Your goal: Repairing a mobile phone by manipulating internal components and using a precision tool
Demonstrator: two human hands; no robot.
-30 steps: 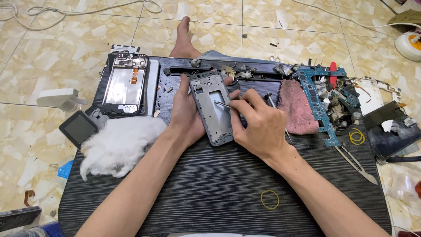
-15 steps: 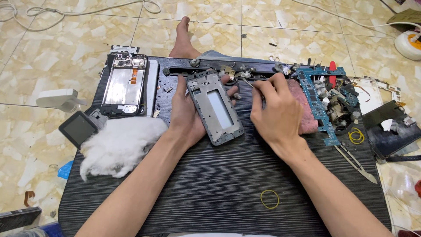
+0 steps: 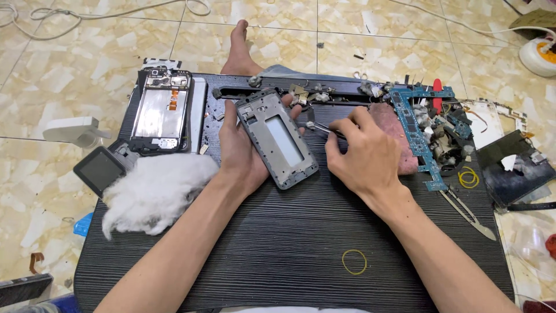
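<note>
Now left hand (image 3: 240, 152) cradles phone frame (image 3: 277, 138), right hand (image 3: 365, 153) just beside.

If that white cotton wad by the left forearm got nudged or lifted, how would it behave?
The cotton wad looks loose and wispy, so probably very light and squashy. Its frayed edges suggest it would likely drag or shed fibres on the ribbed black board rather than roll.

The phone frame (image 3: 277, 138) is grey with a pale blue-grey window. The counter (image 3: 278, 243) is black with fine lengthwise ridges. At the left lies a white cotton wad (image 3: 155, 192). At the right are a blue circuit board (image 3: 418, 138), a dull pink cloth (image 3: 398, 134) and a red-handled tool (image 3: 437, 96). A yellow rubber band (image 3: 354, 262) lies near. The floor (image 3: 69, 64) is cream and tan mottled tile.
</note>
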